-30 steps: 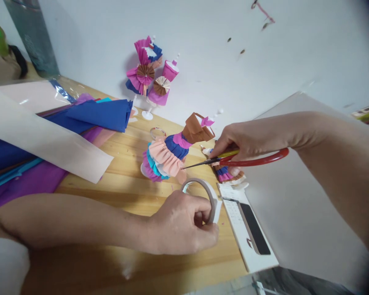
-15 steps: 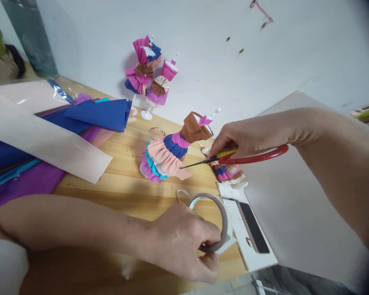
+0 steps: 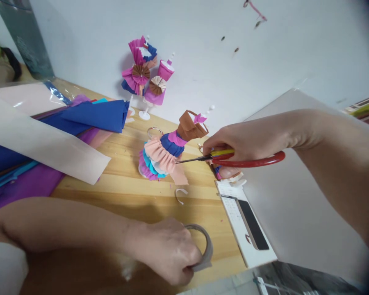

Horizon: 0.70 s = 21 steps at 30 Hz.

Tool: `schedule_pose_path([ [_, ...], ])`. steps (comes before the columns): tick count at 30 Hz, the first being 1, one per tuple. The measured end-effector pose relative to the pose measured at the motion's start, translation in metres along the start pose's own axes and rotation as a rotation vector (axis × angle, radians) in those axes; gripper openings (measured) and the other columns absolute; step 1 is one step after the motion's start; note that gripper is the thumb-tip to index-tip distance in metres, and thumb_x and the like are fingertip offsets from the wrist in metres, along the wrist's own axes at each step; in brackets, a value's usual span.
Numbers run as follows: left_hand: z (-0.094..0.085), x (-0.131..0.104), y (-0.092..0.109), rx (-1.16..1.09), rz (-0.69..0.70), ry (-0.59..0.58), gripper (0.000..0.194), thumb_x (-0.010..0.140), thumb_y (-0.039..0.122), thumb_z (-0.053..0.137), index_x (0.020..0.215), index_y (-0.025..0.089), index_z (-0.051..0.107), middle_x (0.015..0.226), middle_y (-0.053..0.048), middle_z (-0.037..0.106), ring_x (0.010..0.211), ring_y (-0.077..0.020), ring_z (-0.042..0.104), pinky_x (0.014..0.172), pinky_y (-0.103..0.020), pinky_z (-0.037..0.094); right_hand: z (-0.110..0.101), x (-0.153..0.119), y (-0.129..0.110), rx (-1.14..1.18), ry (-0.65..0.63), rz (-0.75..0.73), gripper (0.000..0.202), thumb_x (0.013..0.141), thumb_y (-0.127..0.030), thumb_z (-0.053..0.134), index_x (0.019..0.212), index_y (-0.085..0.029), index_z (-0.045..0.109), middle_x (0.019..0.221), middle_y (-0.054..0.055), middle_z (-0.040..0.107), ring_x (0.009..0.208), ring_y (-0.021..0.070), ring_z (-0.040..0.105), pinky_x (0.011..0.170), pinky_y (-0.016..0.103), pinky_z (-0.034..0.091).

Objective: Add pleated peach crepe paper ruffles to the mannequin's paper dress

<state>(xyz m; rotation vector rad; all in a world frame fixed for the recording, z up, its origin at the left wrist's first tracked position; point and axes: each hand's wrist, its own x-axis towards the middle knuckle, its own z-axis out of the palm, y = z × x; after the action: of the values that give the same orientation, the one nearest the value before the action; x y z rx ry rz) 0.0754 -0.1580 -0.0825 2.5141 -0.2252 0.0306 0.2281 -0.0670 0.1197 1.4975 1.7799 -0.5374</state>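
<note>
My left hand (image 3: 174, 252) is closed on a roll of grey tape (image 3: 207, 248) low over the front of the table. Red-and-yellow scissors (image 3: 249, 161) are in my right hand (image 3: 242, 139), their dark blades pointing left. The blade tips overlap the peach ruffle of a small dress form (image 3: 172, 143); whether they touch it cannot be seen. This form leans to the right in view, with a brown top, pink sash, blue band and peach, turquoise and purple ruffles. A strip of peach paper (image 3: 178, 175) hangs at its lower side.
Coloured paper sheets (image 3: 92, 116) and a long pale strip (image 3: 80, 157) lie at left. Two decorated forms (image 3: 140, 73) stand near the wall. A white board with a black panel (image 3: 253, 225) lies at right. A curved white scrap (image 3: 178, 196) sits mid-table.
My left hand and the tape roll have moved left and down, showing more of the white scrap. My right hand and the scissors have shifted slightly left; the whole view has also shifted a little.
</note>
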Motion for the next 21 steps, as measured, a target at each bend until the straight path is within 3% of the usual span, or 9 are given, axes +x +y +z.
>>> schedule_pose_path([
  [6, 0.014, 0.002, -0.005, 0.216, 0.102, 0.001, 0.013, 0.071, 0.026, 0.068, 0.069, 0.013, 0.07, 0.053, -0.006, 0.065, 0.04, -0.0161, 0.053, 0.033, -0.028, 0.019, 0.004, -0.005, -0.01, 0.011, -0.052, 0.077, 0.036, 0.072, -0.055, 0.068, 0.087, -0.023, 0.065, 0.07, 0.003, 0.065, 0.061, 0.0202, 0.058, 0.057, 0.032, 0.04],
  [15, 0.04, -0.003, -0.023, 0.349, 0.209, 0.172, 0.012, 0.064, 0.016, 0.07, 0.053, 0.015, 0.065, 0.041, -0.003, 0.057, 0.034, -0.0129, 0.047, 0.031, -0.029, 0.018, 0.011, -0.015, -0.009, 0.036, 0.016, 0.172, 0.046, 0.071, -0.057, 0.065, 0.102, -0.025, 0.067, 0.08, 0.005, 0.069, 0.066, 0.0232, 0.063, 0.056, 0.032, 0.042],
  [18, 0.039, -0.002, -0.025, 0.343, 0.19, 0.215, 0.021, 0.072, 0.023, 0.071, 0.053, 0.016, 0.065, 0.039, -0.002, 0.055, 0.033, -0.0123, 0.043, 0.032, -0.03, 0.018, 0.014, -0.018, -0.012, 0.053, 0.001, 0.163, 0.042, 0.076, -0.055, 0.061, 0.103, -0.024, 0.067, 0.082, 0.006, 0.069, 0.067, 0.0219, 0.063, 0.057, 0.031, 0.042],
  [21, 0.02, 0.0, -0.018, 0.328, 0.119, 0.166, 0.028, 0.079, 0.035, 0.07, 0.059, 0.015, 0.068, 0.044, -0.004, 0.059, 0.036, -0.0128, 0.044, 0.034, -0.03, 0.017, 0.018, -0.02, -0.013, 0.044, 0.016, 0.146, 0.041, 0.077, -0.054, 0.06, 0.103, -0.023, 0.066, 0.084, 0.007, 0.069, 0.066, 0.0213, 0.062, 0.057, 0.03, 0.041],
])
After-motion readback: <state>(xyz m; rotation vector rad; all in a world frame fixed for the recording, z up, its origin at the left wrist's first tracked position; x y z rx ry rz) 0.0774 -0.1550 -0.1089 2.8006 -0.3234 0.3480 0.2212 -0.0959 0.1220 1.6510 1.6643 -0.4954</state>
